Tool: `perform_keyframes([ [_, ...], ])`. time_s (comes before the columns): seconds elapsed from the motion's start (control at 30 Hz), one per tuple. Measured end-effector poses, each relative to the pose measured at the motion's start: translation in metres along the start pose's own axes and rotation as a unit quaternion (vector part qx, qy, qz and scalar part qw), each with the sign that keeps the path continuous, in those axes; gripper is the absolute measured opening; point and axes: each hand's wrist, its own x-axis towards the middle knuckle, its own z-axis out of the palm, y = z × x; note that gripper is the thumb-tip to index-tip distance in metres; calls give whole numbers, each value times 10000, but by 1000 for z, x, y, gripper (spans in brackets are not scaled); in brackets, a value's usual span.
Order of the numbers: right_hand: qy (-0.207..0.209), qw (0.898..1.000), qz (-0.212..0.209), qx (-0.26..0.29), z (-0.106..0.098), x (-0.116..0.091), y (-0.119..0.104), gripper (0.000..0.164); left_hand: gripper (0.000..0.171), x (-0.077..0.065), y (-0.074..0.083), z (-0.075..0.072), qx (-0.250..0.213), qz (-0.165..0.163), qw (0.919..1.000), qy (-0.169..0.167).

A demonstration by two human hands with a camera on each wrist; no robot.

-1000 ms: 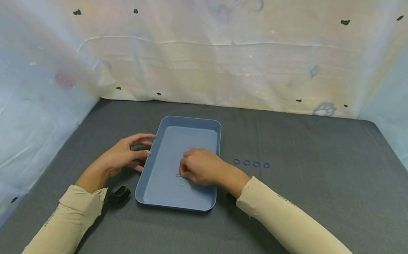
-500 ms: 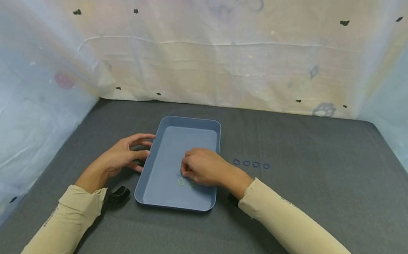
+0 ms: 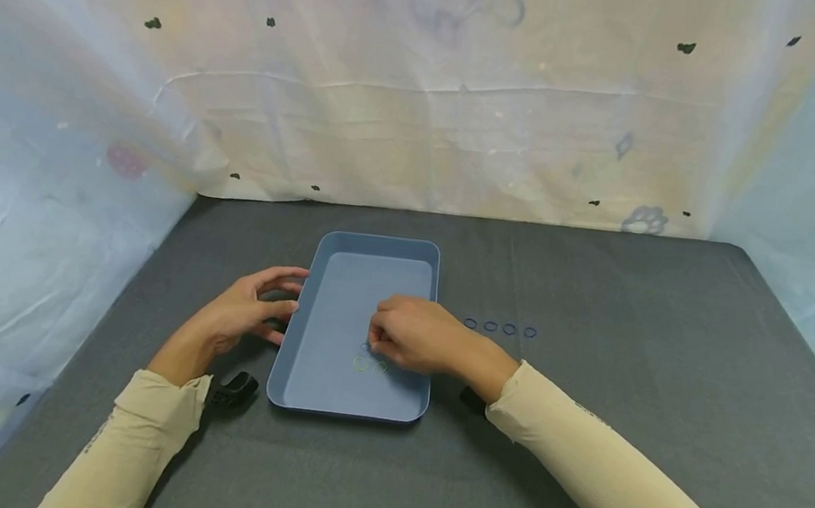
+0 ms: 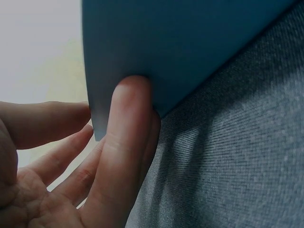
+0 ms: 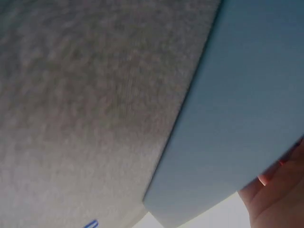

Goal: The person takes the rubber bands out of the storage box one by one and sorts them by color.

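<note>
My left hand (image 3: 238, 310) rests its fingers against the outer left wall of a blue-grey tray (image 3: 330, 304). In the left wrist view a fingertip presses the tray's side (image 4: 180, 42). Inside the tray, my right hand (image 3: 413, 334) has its fingers bent down at a small thin blue ring (image 3: 364, 347), apparently pinching its edge. Two pale yellow-green rings (image 3: 360, 364) lie just nearer to me on the tray floor. The right wrist view has the tray's outer wall (image 5: 228, 114) covering the fingertips; only part of the hand (image 5: 280, 199) shows there.
A row of several dark blue rings (image 3: 491, 326) lies on the grey cloth right of the tray. Black wrist devices sit under both wrists, one (image 3: 237, 390) near the tray's left side. Pale patterned sheeting (image 3: 421, 138) hangs behind and beside the table.
My right hand has shifted slightly to the right inside the tray, and the blue ring at its fingertips has moved along with it. The left hand has stayed against the tray.
</note>
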Motion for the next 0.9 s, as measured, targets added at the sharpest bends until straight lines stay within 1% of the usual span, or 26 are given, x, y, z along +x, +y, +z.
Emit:
perform_keyframes([
  [0.23,205,9998,-56,-47,-8,-5,2,7,58,0,2,0,46,-20,10000,41],
  [0.4,283,9996,57,53,-15,-10,4,8,59,0,2,1,-14,-21,10000,6],
  [0.6,305,9993,162,110,-21,-21,7,8,59,1,2,1,-24,-24,10000,54],
  [0.73,322,9991,216,152,-23,-28,9,8,60,2,0,1,-12,-30,10000,20],
  [0.9,473,9985,236,110,-27,-38,10,9,60,1,-1,1,-40,-36,10000,17],
])
